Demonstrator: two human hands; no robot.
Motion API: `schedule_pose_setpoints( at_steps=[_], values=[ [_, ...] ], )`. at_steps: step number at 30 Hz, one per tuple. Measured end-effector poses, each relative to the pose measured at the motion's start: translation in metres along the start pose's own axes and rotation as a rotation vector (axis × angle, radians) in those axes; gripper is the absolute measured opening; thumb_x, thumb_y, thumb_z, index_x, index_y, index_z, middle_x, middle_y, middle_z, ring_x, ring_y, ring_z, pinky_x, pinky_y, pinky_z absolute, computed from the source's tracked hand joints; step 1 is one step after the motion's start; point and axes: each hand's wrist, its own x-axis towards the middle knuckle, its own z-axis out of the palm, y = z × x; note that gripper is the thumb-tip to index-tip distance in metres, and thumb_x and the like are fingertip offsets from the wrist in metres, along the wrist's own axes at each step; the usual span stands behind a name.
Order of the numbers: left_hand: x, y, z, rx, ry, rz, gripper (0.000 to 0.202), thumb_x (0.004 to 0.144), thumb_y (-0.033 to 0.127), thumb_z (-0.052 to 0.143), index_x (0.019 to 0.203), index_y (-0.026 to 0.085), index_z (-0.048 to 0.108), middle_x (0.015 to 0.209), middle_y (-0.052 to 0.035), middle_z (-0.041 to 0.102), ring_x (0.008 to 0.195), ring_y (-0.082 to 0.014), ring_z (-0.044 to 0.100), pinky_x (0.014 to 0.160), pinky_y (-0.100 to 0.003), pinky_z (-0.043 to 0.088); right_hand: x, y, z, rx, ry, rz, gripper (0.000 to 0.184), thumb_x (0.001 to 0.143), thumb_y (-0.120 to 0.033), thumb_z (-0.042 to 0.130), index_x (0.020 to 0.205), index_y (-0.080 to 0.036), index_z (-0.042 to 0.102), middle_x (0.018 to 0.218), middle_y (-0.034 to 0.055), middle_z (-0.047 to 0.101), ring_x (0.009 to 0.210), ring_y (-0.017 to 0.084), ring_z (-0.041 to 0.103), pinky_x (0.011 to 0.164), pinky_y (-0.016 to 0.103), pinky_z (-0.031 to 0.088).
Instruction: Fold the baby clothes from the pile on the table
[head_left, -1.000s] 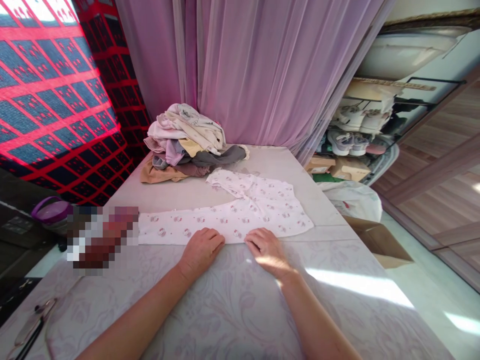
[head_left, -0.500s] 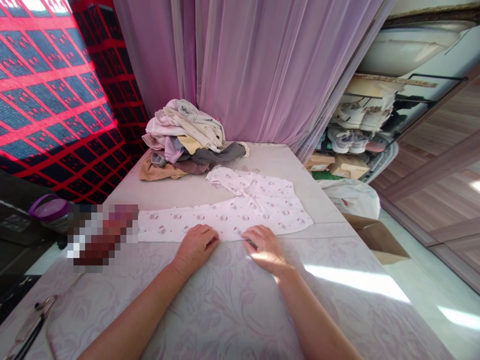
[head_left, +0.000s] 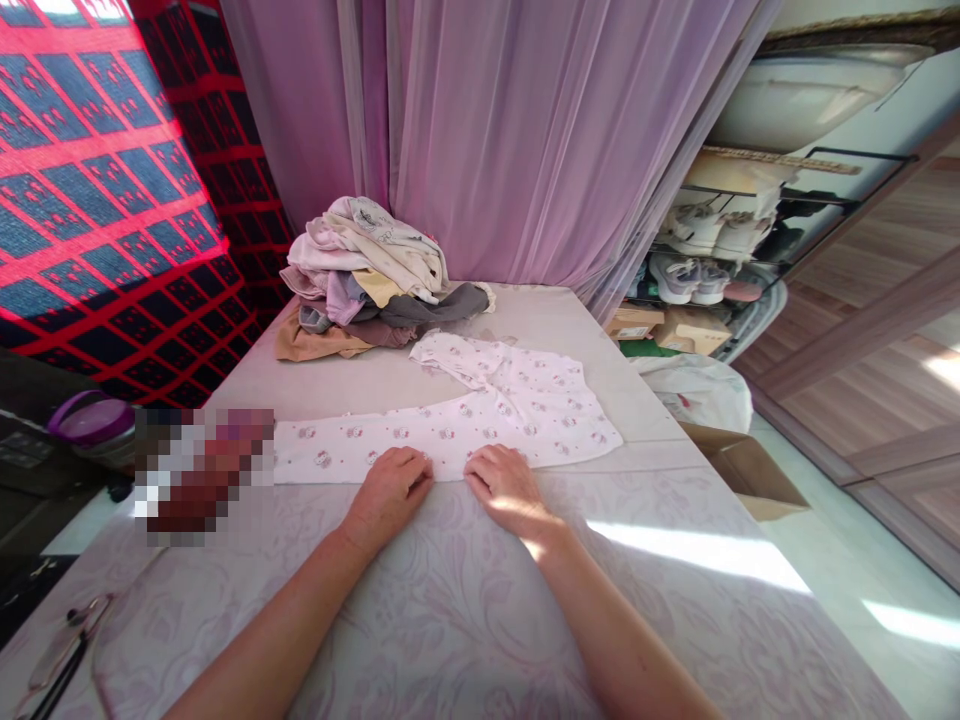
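- Pale pink, a cat-print garment (head_left: 540, 415) is laid flat on a floral-patterned cover (head_left: 457, 600).
- The left hand (head_left: 391, 485) is set on the garment's near edge, fingers curled; whether cloth is pinched cannot be told.
- The right hand (head_left: 504, 487) is similarly curled farther right along that edge, its grip equally unclear.
- Beyond the garment, a clothes pile (head_left: 375, 265) is heaped.

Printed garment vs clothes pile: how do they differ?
The printed garment lies mostly flat; the clothes pile is heaped. The printed garment is pale with small prints; the clothes pile mixes pink, cream, yellow, grey and brown. Both lie on the same pale surface.
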Motion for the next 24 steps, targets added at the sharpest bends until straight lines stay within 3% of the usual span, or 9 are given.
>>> schedule_pose_setpoints(
  at_steps=[7,17,24],
  values=[
    [-0.0002,-0.0001,0.0023,0.062,-0.017,0.000,0.014,0.088,0.019,0.051,0.079,0.019,0.061,0.087,-0.0059,0.064,0.084,-0.0196,0.056,0.077,-0.035,0.046,-0.0075,0.0008,0.0058,-0.015,0.076,-0.054,0.016,0.092,-0.019,0.053,0.081,-0.024,0.064,0.089,0.0008,0.066,0.086,0.017,0.055,0.081,0.033,0.036],
    [0.0000,0.0023,0.0001,0.098,-0.053,-0.034,0.010,0.089,0.019,0.052,0.082,0.019,0.060,0.089,-0.0050,0.062,0.087,-0.0197,0.055,0.079,-0.034,0.045,-0.0094,0.0024,0.0084,0.013,0.113,-0.061,0.013,0.092,-0.018,0.054,0.083,-0.022,0.062,0.090,0.0016,0.066,0.087,0.017,0.055,0.081,0.032,0.037],
    [0.0007,0.0070,-0.0004,0.192,-0.044,-0.030,0.019,0.093,0.021,0.044,0.080,0.019,0.057,0.087,-0.0062,0.061,0.084,-0.0204,0.054,0.077,-0.035,0.044,-0.0098,0.0024,0.0090,0.011,0.109,-0.061,0.017,0.093,-0.018,0.050,0.083,-0.024,0.062,0.089,0.0017,0.066,0.087,0.018,0.056,0.080,0.032,0.039]
  ],
)
